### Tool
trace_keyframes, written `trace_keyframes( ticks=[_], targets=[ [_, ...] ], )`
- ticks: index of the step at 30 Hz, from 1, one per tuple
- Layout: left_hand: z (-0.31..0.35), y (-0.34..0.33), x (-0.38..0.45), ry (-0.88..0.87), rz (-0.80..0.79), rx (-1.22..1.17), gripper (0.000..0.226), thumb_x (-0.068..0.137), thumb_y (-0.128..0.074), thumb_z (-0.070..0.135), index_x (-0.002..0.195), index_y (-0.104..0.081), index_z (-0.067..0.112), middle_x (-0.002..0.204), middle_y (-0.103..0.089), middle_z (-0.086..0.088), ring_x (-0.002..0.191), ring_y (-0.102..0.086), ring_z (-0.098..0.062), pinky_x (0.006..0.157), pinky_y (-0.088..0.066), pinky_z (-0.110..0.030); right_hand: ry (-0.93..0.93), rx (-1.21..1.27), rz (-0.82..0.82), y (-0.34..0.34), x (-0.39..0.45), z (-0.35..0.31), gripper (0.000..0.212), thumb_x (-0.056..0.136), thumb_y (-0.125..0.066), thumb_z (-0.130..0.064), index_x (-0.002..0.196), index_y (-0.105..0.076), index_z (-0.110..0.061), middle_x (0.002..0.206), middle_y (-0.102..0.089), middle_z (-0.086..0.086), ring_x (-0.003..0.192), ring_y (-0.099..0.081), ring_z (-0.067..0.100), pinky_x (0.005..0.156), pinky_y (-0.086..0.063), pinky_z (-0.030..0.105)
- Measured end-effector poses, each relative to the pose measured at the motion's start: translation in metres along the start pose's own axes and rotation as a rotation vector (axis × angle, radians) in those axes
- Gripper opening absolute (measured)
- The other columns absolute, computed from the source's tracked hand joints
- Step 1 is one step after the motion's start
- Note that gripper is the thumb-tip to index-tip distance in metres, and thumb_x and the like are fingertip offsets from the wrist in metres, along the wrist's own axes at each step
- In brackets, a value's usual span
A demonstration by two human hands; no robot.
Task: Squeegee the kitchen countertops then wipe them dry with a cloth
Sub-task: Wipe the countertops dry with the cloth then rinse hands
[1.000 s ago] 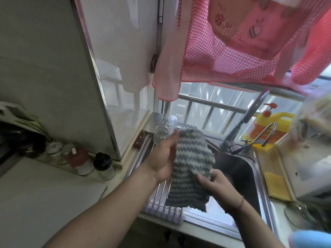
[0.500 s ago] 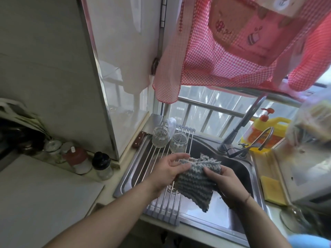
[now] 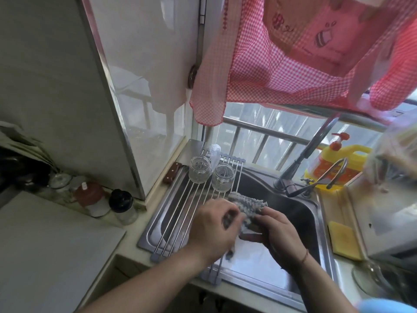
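A grey striped knitted cloth point(image 3: 247, 205) is bunched between both hands above the steel sink point(image 3: 316, 224). My left hand point(image 3: 212, 227) grips its left side, fingers curled into the fabric. My right hand point(image 3: 276, 233) grips the right side from below, and a short end of cloth hangs down between the hands. The pale countertop point(image 3: 52, 251) lies at the lower left. No squeegee is visible.
A roll-up wire rack point(image 3: 180, 211) spans the sink's left part with two glass jars point(image 3: 222, 177) on it. A tall faucet point(image 3: 304, 154), a yellow soap bottle point(image 3: 338, 163) and a yellow sponge point(image 3: 344, 242) are on the right. Spice jars point(image 3: 123, 206) line the wall on the left.
The cloth, first held up flat and open, has been lowered over the sink and gathered into a tight bunch between both hands.
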State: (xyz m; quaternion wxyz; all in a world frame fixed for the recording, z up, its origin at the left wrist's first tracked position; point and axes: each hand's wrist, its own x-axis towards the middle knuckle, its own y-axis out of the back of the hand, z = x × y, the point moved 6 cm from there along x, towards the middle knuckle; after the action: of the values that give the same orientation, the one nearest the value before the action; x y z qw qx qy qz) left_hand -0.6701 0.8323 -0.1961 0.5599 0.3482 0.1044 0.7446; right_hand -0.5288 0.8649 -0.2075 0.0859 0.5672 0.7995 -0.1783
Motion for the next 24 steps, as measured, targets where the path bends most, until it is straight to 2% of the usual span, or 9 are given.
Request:
trace_keyframes(
  ticks=[2,5,7,9,11,13,17,21,24],
  targets=[
    [0.006,-0.008,0.002,-0.032,-0.051,0.058,0.024,0.082,-0.059,0.050,0.083,-0.064,0.027,0.084,-0.060,0.015,0.080,-0.054,-0.004,0.074,-0.046,-0.024,0.045,-0.041,0.008,-0.002,0.000,-0.004,0.028,0.099,-0.040,-0.001,0.097,-0.067,0.003,0.096,-0.072,0.022,0.085,-0.070,0.029,0.073,-0.060,0.046],
    [0.003,-0.015,0.010,-0.054,-0.051,0.132,0.013,0.080,-0.060,0.039,0.082,-0.063,0.027,0.083,-0.060,0.013,0.078,-0.055,-0.008,0.073,-0.049,-0.031,0.088,-0.063,0.059,-0.001,0.002,-0.006,0.027,0.100,-0.044,-0.007,0.095,-0.067,0.006,0.090,-0.072,0.020,0.080,-0.069,0.026,0.076,-0.059,0.044],
    [0.007,-0.019,0.011,-0.101,-0.063,0.234,0.006,0.080,-0.060,0.031,0.081,-0.063,0.026,0.081,-0.061,0.012,0.077,-0.055,-0.011,0.071,-0.048,-0.033,0.091,-0.079,0.132,0.002,0.005,-0.005,0.029,0.099,-0.046,-0.009,0.089,-0.063,0.011,0.078,-0.064,0.021,0.068,-0.061,0.027,0.064,-0.056,0.035],
    [0.008,-0.018,0.015,-0.040,-0.084,0.190,0.006,0.085,-0.056,0.027,0.082,-0.060,0.024,0.079,-0.060,0.011,0.073,-0.055,-0.009,0.068,-0.047,-0.029,0.062,-0.075,0.212,0.008,0.008,-0.001,0.032,0.100,-0.046,-0.014,0.088,-0.058,0.013,0.072,-0.054,0.021,0.058,-0.051,0.023,0.049,-0.045,0.030],
    [-0.001,-0.016,0.021,0.155,-0.101,0.002,0.011,0.095,-0.050,0.024,0.086,-0.055,0.021,0.075,-0.056,0.009,0.066,-0.051,-0.007,0.060,-0.044,-0.024,0.005,-0.032,0.266,0.017,0.009,0.003,0.033,0.102,-0.043,-0.017,0.092,-0.061,0.008,0.074,-0.059,0.022,0.058,-0.053,0.025,0.051,-0.041,0.031],
    [-0.021,-0.016,0.025,0.435,-0.109,-0.213,0.016,0.100,-0.042,0.023,0.090,-0.052,0.016,0.077,-0.055,0.003,0.065,-0.050,-0.012,0.058,-0.043,-0.025,-0.038,0.043,0.326,0.027,0.007,0.006,0.033,0.103,-0.038,-0.019,0.093,-0.064,0.000,0.083,-0.064,0.021,0.068,-0.057,0.028,0.061,-0.046,0.036],
    [-0.062,-0.016,0.007,1.070,-0.008,-0.730,0.020,0.103,-0.031,0.020,0.105,-0.050,0.013,0.097,-0.062,-0.017,0.080,-0.063,-0.029,0.069,-0.057,-0.045,-0.066,0.267,0.513,0.051,0.002,0.012,0.031,0.105,-0.033,-0.022,0.092,-0.058,-0.009,0.094,-0.061,0.023,0.080,-0.061,0.032,0.076,-0.053,0.050],
    [-0.072,-0.015,-0.015,1.254,-0.021,-0.808,0.011,0.100,-0.044,0.012,0.110,-0.047,0.016,0.103,-0.063,-0.020,0.070,-0.065,-0.031,0.058,-0.058,-0.044,-0.199,0.358,0.486,0.049,-0.004,0.029,0.041,0.105,-0.033,-0.031,0.115,-0.057,0.001,0.106,-0.065,0.030,0.063,-0.064,0.032,0.046,-0.052,0.034],
    [-0.065,-0.016,-0.026,1.293,-0.128,-0.988,0.029,0.091,-0.062,0.011,0.117,-0.051,0.016,0.105,-0.065,-0.021,0.068,-0.066,-0.030,0.057,-0.057,-0.041,-0.361,0.464,0.268,0.034,-0.015,0.040,0.035,0.095,-0.049,-0.020,0.114,-0.056,0.009,0.094,-0.068,0.029,0.059,-0.069,0.030,0.044,-0.055,0.033]
  ],
)
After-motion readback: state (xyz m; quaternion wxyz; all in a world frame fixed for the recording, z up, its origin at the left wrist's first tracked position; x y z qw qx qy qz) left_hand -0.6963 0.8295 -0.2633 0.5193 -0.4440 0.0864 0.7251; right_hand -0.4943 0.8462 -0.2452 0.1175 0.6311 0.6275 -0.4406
